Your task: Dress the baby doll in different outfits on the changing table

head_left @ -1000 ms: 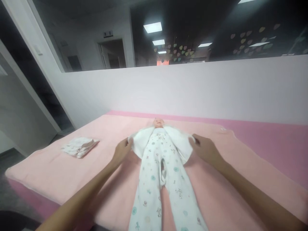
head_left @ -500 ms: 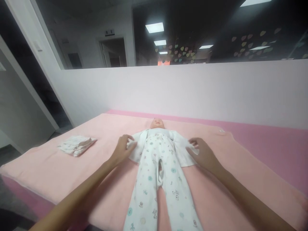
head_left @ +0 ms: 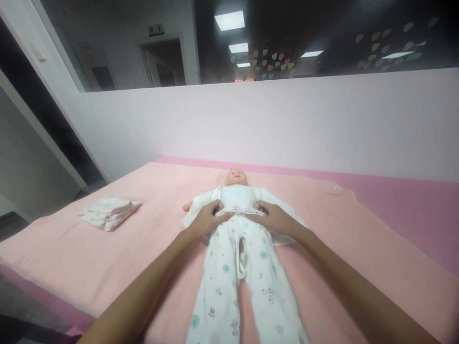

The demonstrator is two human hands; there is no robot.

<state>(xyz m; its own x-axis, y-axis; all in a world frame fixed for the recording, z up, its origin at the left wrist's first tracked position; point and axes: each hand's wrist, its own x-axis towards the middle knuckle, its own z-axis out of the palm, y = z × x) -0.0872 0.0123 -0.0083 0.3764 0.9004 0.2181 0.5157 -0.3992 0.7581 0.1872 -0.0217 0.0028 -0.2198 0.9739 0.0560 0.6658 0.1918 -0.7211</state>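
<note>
On its back lies a baby doll point(head_left: 236, 177), head at the far end, in a white top point(head_left: 238, 197) with the sleeves spread to both sides. White baby pants point(head_left: 222, 258) with animal and dot prints and an open crotch cover its lower body; their legs run towards me. My left hand point(head_left: 208, 219) is closed on the left side of the waistband, thumb lying across it. At the waistband's right side, my right hand point(head_left: 274, 219) grips it the same way. The doll's hand point(head_left: 187, 207) shows beyond the left sleeve.
A folded white printed cloth point(head_left: 110, 213) lies at the left on the pink blanket point(head_left: 150, 191). The blanket covers a pink padded table point(head_left: 405, 210) against a white wall point(head_left: 272, 124). Above the wall is a dark window point(head_left: 322, 33).
Both hands have moved inward from the top's sleeves to the pants' waistband and closed on it. The waistband now sits lower, baring more of the white top. The view has tipped slightly down.
</note>
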